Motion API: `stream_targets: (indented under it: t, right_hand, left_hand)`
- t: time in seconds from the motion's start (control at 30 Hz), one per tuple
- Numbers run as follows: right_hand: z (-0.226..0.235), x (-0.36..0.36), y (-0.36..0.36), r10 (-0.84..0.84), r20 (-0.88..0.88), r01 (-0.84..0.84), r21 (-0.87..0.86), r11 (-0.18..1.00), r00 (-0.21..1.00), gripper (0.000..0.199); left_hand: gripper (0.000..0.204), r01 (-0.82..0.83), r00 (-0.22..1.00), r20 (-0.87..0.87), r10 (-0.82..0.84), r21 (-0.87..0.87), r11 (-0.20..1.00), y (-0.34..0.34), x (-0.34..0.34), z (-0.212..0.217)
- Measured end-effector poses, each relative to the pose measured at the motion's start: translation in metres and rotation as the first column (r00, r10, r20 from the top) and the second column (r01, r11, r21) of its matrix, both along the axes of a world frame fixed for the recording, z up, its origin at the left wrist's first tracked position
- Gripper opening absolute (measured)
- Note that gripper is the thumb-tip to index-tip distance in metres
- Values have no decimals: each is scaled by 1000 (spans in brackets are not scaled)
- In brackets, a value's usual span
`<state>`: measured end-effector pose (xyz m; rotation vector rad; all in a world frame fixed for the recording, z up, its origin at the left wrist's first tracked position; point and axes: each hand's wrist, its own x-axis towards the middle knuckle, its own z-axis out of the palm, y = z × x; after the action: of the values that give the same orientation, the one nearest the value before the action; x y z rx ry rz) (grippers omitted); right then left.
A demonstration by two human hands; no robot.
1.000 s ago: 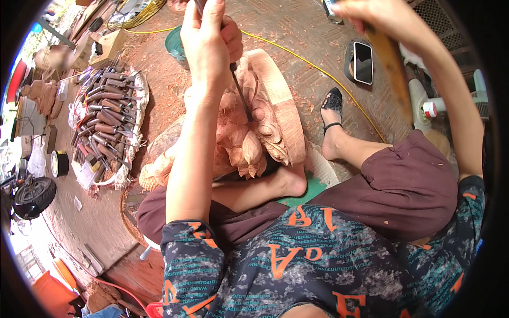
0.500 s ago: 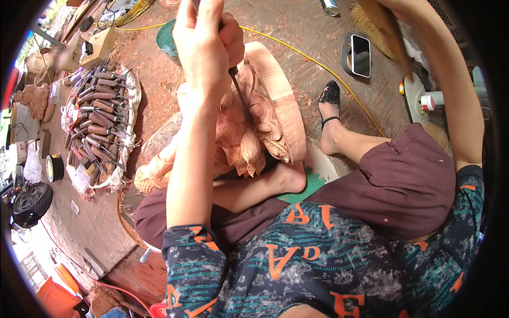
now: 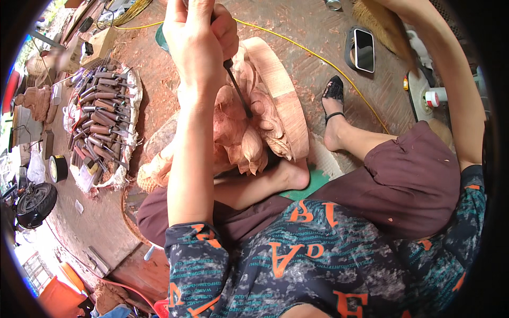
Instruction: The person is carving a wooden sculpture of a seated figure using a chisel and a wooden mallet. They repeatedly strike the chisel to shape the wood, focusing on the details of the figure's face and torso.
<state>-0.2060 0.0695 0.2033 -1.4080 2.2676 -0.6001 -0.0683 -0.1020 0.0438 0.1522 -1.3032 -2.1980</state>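
Observation:
My left hand [image 3: 199,42] is closed around the handle of a chisel [image 3: 238,90]. The dark blade slants down to the right, its tip touching a reddish wood carving [image 3: 233,119] of leaf and bud shapes with a smooth, curved pale outer edge. The carving rests by my folded leg. My right forearm [image 3: 450,69] rises along the right side to the top edge, where the hand passes out of view. Beside that forearm hangs a blurred brown wooden piece [image 3: 397,37]; what holds it is hidden.
Many wooden-handled carving tools [image 3: 103,114] lie on a cloth at left. A yellow cord [image 3: 313,55] crosses the floor near a phone [image 3: 363,50]. A broom head [image 3: 366,18] and a can [image 3: 333,5] are at the top right. A roll of tape [image 3: 58,168] stands at left.
My left hand has shifted slightly left with the chisel, whose tip stays on the carving. The brown wooden piece at right has moved a little. The whole view has shifted slightly.

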Motion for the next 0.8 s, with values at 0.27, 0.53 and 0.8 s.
stream_targets:
  t: [0.27, 0.53, 0.8]
  right_hand:
    - [-29, 41, 7, -89, -427, 4, -194, 981, 900, 54]
    - [-44, -4, 23, 72, -667, -257, -184, 949, 742, 55]
    - [-30, 14, 17, -261, 71, 270, -311, 911, 963, 42]
  left_hand:
    - [15, -37, 999, 38, 36, 37, 999, 4, -3, 0]
    - [29, -108, 992, -70, 106, -37, 993, -7, 2, 8]
    - [34, 52, 997, -63, -54, -36, 998, -5, -4, 6]
